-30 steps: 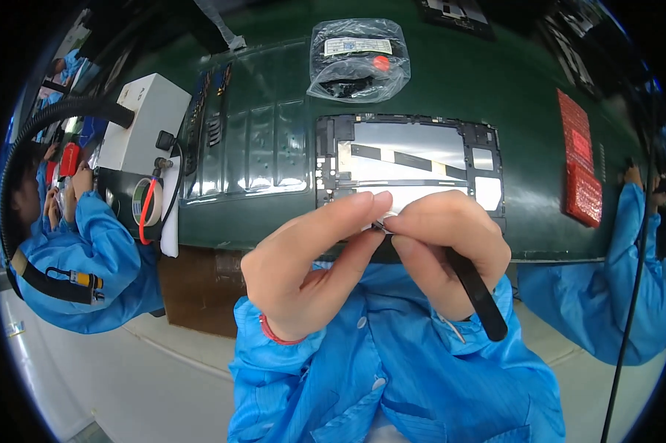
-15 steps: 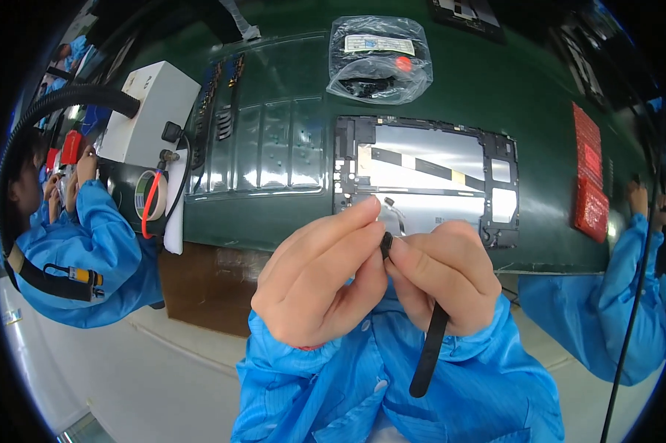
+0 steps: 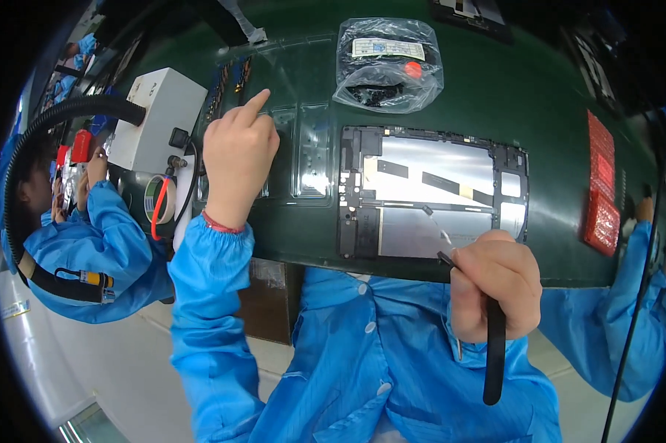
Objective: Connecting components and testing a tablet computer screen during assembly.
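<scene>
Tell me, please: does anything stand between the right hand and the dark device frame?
Nothing separate is visible there; only the thin cable in the right hand shows in front of the device frame.

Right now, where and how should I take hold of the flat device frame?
Probably grip the frame at its left border and right border, the left hand and right hand coming from the near side. It lies flat, wider than deep, its near edge close to the edge of the table. First free the right hand, which holds a black strip.
</scene>
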### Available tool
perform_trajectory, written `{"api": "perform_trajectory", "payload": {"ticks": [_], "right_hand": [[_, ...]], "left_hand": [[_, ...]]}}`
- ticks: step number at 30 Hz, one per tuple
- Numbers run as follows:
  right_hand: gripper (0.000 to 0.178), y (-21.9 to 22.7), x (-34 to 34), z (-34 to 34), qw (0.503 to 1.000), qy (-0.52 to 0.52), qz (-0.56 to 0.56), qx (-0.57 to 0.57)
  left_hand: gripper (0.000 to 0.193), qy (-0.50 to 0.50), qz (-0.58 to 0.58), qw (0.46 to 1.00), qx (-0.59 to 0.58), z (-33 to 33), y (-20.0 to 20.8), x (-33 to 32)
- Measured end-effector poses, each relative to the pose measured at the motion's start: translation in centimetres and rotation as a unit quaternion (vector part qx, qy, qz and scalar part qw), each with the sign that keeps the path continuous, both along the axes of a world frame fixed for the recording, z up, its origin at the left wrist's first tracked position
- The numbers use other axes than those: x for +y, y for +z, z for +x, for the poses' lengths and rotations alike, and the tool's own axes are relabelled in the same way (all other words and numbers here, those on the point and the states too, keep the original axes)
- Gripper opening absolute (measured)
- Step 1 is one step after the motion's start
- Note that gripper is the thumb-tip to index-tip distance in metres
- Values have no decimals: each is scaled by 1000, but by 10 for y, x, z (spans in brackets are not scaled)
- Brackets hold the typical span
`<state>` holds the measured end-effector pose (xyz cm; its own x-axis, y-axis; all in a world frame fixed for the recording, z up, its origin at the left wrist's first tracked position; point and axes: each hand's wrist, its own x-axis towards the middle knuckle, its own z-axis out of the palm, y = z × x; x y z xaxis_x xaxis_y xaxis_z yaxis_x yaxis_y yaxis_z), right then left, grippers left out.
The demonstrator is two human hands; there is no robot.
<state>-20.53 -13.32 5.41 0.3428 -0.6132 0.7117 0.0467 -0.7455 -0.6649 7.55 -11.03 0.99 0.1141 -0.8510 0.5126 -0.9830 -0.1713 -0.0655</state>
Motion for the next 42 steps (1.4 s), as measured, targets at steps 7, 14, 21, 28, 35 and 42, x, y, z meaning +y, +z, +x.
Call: {"api": "perform_trajectory", "payload": {"ticks": [7, 14, 21, 28, 35, 42], "right_hand": [[24, 4, -6, -13, 999, -6, 20, 26], [11, 15, -38, -76, 980, -164, -17, 113], [14, 11, -111, -40, 920, -207, -152, 296], [21, -39, -120, -7, 909, -129, -215, 334], [23, -46, -118, -4, 902, -96, -228, 354], [24, -46, -117, -2, 884, -78, -255, 384]], "left_hand": [[10, -60, 138, 969, -194, -3, 7, 9], [19, -71, 66, 993, 64, -1, 36, 8], [11, -247, -106, 891, 366, -71, 33, -60], [12, -240, 37, 876, 417, -105, -9, -84], [42, -314, 61, 861, 395, -105, -20, -79], [53, -324, 27, 865, 382, -104, -24, -80]]}}
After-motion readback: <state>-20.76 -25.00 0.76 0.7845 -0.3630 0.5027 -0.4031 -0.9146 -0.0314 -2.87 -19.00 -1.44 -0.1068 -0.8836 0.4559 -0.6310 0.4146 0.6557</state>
